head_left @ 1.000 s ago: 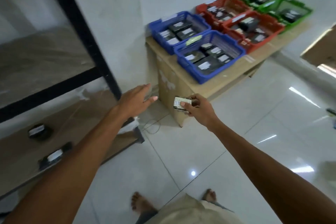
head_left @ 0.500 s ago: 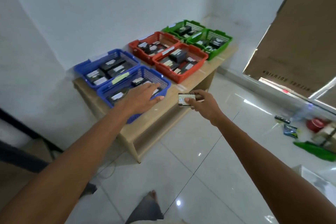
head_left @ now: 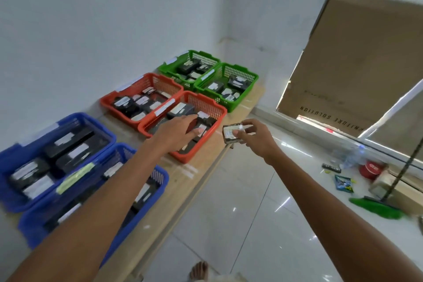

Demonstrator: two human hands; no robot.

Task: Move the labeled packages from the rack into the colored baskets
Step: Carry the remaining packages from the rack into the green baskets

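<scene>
My right hand [head_left: 254, 136] pinches a small dark labeled package [head_left: 231, 133] just off the right edge of the low wooden table [head_left: 206, 158], beside the near red basket [head_left: 218, 110]. My left hand [head_left: 177, 131] hovers flat, fingers straight, over that red basket and holds nothing. A second red basket [head_left: 142, 82] sits behind it. Two blue baskets [head_left: 27, 222] stand at the left and two green baskets [head_left: 249, 74] at the far end. All the baskets hold dark packages with white labels. The rack is out of view.
White walls close the corner behind the table. A large cardboard sheet [head_left: 357, 64] leans at the right. On the glossy tiled floor lie a red lid [head_left: 370, 168], snack wrappers [head_left: 343, 182], a green dustpan [head_left: 377, 209] and a box. My bare foot [head_left: 199, 270] shows below.
The view has swung from the rack to the table and closer in. Both hands moved along from the blue baskets to the near red basket, the right one still carrying the package.
</scene>
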